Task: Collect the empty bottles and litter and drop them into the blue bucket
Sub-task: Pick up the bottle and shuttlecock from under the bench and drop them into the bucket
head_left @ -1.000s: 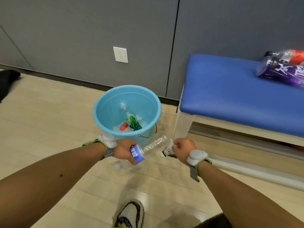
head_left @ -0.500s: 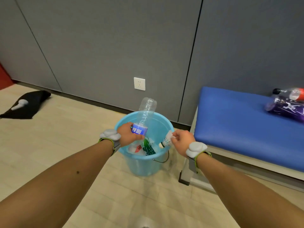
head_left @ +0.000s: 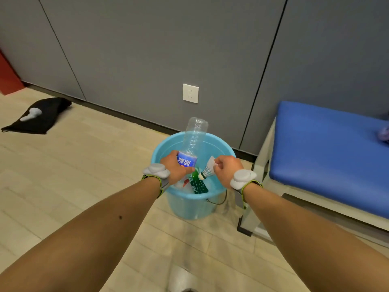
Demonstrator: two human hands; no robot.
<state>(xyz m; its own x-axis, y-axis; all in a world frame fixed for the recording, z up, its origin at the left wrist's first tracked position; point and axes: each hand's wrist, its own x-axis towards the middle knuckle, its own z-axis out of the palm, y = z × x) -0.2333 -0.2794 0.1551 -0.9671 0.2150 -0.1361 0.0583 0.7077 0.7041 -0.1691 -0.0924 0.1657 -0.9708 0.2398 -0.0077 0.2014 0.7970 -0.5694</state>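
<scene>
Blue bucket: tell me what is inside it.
Inside the blue bucket: a green-labelled bottle and red-and-white litter. The hands, left and right, cover the rest.

Bucket (head_left: 190, 205) mouth is open from above, though a green bottle (head_left: 197, 183) and other litter lie on its bottom. The wall (head_left: 147, 60) stands close behind the bucket; the blue-padded surface (head_left: 328, 152) and its frame stand just beside it on the right. Bare floor (head_left: 84, 165) to the left gives free passage; a black bag (head_left: 40, 116) lies well apart.
</scene>
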